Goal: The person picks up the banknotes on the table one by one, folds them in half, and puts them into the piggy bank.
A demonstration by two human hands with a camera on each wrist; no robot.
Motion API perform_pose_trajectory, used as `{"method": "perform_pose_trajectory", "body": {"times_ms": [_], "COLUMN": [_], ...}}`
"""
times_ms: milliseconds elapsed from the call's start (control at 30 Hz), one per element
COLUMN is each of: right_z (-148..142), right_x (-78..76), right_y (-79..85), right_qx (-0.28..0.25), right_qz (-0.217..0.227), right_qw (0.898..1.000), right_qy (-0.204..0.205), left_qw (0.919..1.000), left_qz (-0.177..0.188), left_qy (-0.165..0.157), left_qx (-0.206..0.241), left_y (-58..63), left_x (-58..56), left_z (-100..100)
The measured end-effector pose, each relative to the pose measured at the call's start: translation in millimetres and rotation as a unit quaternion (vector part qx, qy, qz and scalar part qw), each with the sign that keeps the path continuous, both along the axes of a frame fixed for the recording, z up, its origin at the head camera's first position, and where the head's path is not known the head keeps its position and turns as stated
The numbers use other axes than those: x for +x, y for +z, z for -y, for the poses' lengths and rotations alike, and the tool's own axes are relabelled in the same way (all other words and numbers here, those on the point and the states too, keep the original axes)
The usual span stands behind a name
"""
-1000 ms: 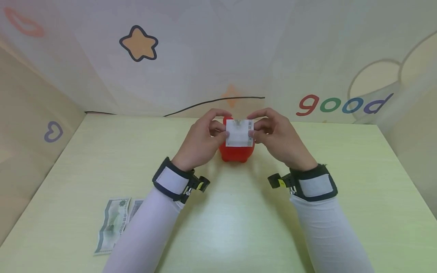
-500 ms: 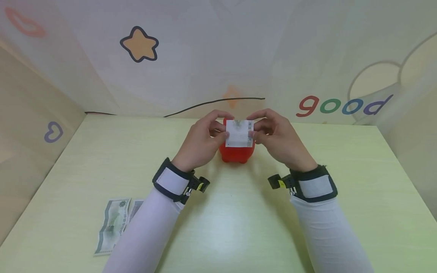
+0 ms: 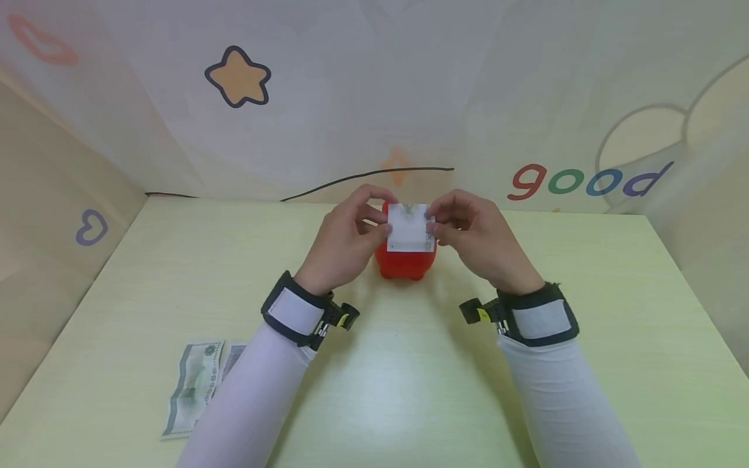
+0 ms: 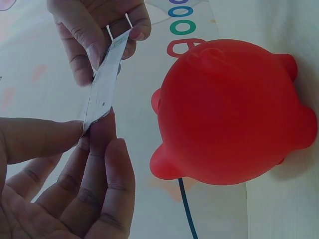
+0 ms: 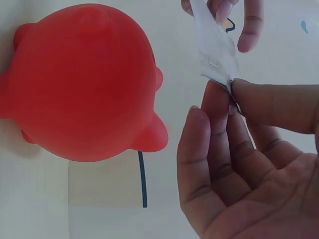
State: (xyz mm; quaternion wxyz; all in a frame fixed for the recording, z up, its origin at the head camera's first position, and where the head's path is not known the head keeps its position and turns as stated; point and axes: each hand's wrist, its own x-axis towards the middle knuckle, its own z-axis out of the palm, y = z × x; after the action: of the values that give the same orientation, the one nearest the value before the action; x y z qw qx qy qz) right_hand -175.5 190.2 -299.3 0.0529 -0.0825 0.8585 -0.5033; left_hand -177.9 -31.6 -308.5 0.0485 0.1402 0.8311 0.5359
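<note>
Both hands hold a folded banknote (image 3: 409, 229), mostly white on the side that faces me, above a red piggy bank (image 3: 406, 265). Its left edge is pinched between the thumb and fingers of my left hand (image 3: 344, 246). At the opposite edge, my right hand (image 3: 481, 235) grips it the same way. The left wrist view shows the folded note (image 4: 105, 82) nearly edge-on, apart from the piggy bank (image 4: 229, 114). In the right wrist view, the thumb presses the note (image 5: 217, 47) against the fingers. The note partly covers the piggy bank in the head view.
A greenish banknote (image 3: 193, 389) lies flat on the table (image 3: 380, 390) at the lower left. Beside it is another note (image 3: 232, 356), partly hidden under the left sleeve. A printed cloth backdrop (image 3: 363, 97) stands behind and along the table's sides.
My right index finger has moved down slightly, onto the upper right edge of the folded banknote. The left hand, the note and the piggy bank stay almost in place.
</note>
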Motion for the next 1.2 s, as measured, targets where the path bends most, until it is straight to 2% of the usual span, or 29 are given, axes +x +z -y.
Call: {"method": "perform_pose_trajectory", "body": {"times_ms": [533, 933, 1200], "right_z": [-0.4, -0.6, -0.3], "right_x": [-0.1, 0.5, 1.0], "right_y": [0.8, 0.6, 1.3], "right_qx": [0.030, 0.053, 0.065], "right_qz": [0.013, 0.025, 0.007], "right_qw": [0.999, 0.998, 0.998], "right_qy": [0.004, -0.004, -0.012], "left_qw": [0.9996, 0.9992, 0.9984], "left_qz": [0.024, -0.005, -0.031], "left_qy": [0.000, 0.018, 0.024], "left_qx": [-0.015, -0.034, -0.042], "left_y": [-1.3, -1.1, -1.9], "left_x": [-0.1, 0.7, -0.3], "left_z": [-1.3, -0.7, -1.0]}}
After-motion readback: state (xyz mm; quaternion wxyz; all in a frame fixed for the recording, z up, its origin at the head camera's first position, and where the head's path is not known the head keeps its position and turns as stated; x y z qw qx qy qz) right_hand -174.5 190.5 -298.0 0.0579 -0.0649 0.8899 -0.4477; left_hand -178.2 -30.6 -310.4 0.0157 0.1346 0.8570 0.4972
